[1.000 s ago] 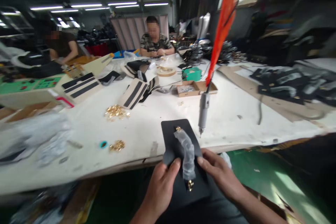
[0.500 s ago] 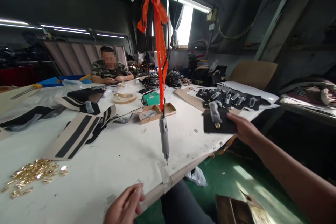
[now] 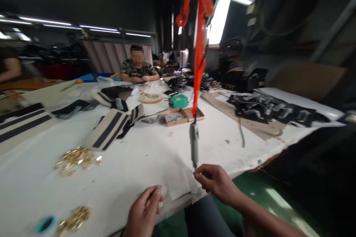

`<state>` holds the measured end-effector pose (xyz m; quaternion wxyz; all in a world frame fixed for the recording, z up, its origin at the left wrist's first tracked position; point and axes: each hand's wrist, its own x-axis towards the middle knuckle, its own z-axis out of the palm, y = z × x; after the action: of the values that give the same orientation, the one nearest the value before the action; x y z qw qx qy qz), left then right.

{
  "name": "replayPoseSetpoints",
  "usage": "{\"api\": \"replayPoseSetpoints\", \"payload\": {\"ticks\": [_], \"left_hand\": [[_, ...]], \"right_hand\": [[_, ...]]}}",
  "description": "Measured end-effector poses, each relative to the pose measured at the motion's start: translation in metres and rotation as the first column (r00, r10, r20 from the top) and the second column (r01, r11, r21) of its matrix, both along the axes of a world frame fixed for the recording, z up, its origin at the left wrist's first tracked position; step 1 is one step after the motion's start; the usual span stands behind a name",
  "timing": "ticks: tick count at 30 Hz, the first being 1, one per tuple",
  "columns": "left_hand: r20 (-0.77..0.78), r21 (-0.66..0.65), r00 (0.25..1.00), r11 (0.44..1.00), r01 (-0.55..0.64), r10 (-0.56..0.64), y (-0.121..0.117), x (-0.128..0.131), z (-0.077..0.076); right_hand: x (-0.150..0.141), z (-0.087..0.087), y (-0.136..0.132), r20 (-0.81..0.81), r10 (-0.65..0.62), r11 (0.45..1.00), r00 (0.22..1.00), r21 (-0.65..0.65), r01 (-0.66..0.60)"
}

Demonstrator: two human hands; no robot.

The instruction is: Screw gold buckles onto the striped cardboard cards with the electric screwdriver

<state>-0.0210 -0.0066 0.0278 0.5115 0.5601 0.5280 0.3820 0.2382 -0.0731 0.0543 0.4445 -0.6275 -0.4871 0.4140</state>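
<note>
My left hand (image 3: 144,209) is at the table's near edge, thumb and fingers curled together. A pale blur shows at its fingertips, too smeared to name. My right hand (image 3: 219,183) is closed in a pinch just under the tip of a hanging grey electric screwdriver (image 3: 194,144). Whether the fingers touch the tip or hold something small, I cannot tell. Gold metal pieces lie in a larger pile (image 3: 78,158) and a smaller pile (image 3: 74,219) left of my left hand. Black pieces with gold clasps and clear plastic wrap (image 3: 267,108) lie together at the right.
Orange ribbon (image 3: 198,59) runs along the screwdriver's cord. Cardboard boxes (image 3: 175,121), a green box (image 3: 178,100), a tape roll (image 3: 151,98) and striped beige pieces (image 3: 111,129) are on the white table (image 3: 155,164). A person (image 3: 139,68) sits across.
My right hand has let go of the black piece with the gold clasp and come left to the screwdriver tip. The view has turned, bringing the smaller gold pile into sight.
</note>
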Motion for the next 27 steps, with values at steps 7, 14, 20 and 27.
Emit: {"api": "replayPoseSetpoints", "payload": {"ticks": [7,14,20,27], "left_hand": [[0.049,0.031,0.994,0.995,0.098,-0.100,-0.015,-0.006,-0.007],[-0.112,0.180,0.992,0.981,0.075,-0.055,-0.024,-0.007,-0.020],[-0.174,0.104,0.980,0.988,0.112,-0.093,-0.025,-0.008,-0.027],[-0.089,0.070,0.944,0.944,0.324,-0.317,-0.001,-0.005,-0.060]], "right_hand": [[-0.086,0.027,0.064,0.117,0.329,0.938,0.937,0.075,-0.339],[-0.192,0.019,0.179,0.384,0.459,0.822,0.801,0.159,-0.547],[-0.258,-0.006,0.271,0.487,0.309,0.884,0.817,0.169,-0.435],[-0.229,-0.003,0.384,0.497,-0.109,0.968,0.861,0.248,-0.021]]}}
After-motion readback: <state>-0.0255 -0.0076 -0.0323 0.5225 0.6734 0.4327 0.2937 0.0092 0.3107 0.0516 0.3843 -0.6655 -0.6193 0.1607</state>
